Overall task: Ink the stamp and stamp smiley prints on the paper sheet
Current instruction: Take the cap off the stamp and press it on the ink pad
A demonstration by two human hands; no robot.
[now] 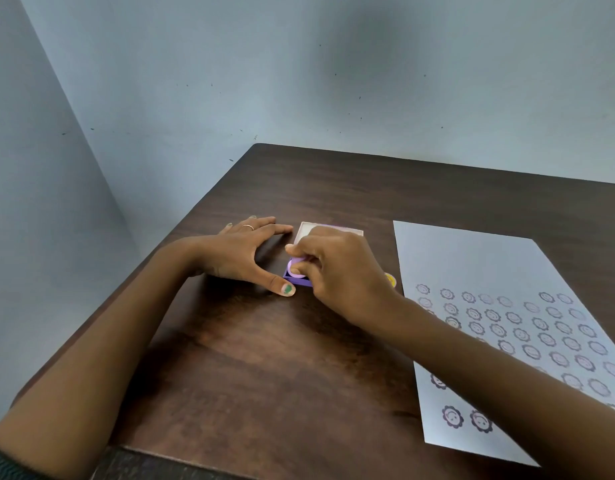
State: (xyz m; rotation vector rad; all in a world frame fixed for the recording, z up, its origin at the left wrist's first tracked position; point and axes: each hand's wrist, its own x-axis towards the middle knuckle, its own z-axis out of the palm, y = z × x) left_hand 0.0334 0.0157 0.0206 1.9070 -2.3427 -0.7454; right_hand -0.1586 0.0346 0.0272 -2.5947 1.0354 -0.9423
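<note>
— How much room is there around that grip?

— Plenty toward the person: bare dark wooden table runs from the hands to the near edge. Beyond the grip the table carries on to the far edge at the wall. Right of it, just past a small yellow thing peeking from behind the hand, lies the paper sheet, its top half blank.

— And the hands?

— The right hand is pinched around the lilac stamp, which sits on the purple ink pad. The pad's pale lid lies open just behind the fingers. The left hand lies flat, fingers spread, grasping nothing, thumb tip beside the pad's corner.

— The prints?

— Rows of dark flower-rimmed smiley prints fill the sheet's lower part, some faint. No writing I can read.
</note>
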